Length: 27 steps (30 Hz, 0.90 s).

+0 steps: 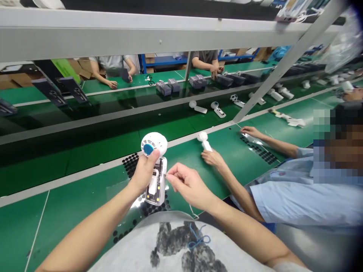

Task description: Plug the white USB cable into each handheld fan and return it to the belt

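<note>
My left hand [144,170] is wrapped round a white handheld fan [154,141] and holds it upright over the bench. The fan has a round head with a blue centre and a handle whose open or clear face shows a dark circuit board with small yellow parts. My right hand [190,183] pinches a small thin cable plug [166,174] at the right side of the handle; whether it is inserted I cannot tell. A white cable [194,212] hangs below that hand. Behind the fan, black round pads [131,164] lie on clear sheets.
To the right, a co-worker's hand [212,156] holds another white fan [203,139]. Several fans [218,109] lie on the green conveyor [176,128] beyond the bench rail. Grey boxes [163,88] stand farther back, near other workers. A slanted metal post [263,79] rises at the right.
</note>
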### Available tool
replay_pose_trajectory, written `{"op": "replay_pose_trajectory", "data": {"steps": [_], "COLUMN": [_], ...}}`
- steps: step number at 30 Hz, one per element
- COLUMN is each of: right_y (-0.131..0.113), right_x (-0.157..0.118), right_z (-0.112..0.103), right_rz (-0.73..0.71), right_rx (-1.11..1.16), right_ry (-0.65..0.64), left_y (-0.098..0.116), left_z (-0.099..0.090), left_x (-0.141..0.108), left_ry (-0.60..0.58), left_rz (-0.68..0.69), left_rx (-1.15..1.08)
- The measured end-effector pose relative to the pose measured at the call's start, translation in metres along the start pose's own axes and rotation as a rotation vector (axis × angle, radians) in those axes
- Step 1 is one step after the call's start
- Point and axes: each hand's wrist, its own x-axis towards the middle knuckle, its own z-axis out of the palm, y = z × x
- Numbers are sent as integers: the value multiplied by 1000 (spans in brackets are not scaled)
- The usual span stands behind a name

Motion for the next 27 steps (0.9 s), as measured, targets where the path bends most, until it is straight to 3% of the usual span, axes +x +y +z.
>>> {"op": "replay_pose_trajectory", "data": {"steps": [5,14,24,27], "right_y": [8,23,35,44], "right_x": [2,7,14,16], "right_z": [-3,-5,-8,-2], "right_rz": [34,69,106,85], "right_rx": [-85,-81,23,27], "right_ry": [-27,-108,-128,-128], "left_y": [0,-14,-19,-19], "left_z": [5,14,17,19], "left_x": [-2,-2,4,4], "left_ry": [-66,-79,-131,-168], "left_rz": [8,-176,-224,-170], "left_rx": [174,16,-103,40]}}
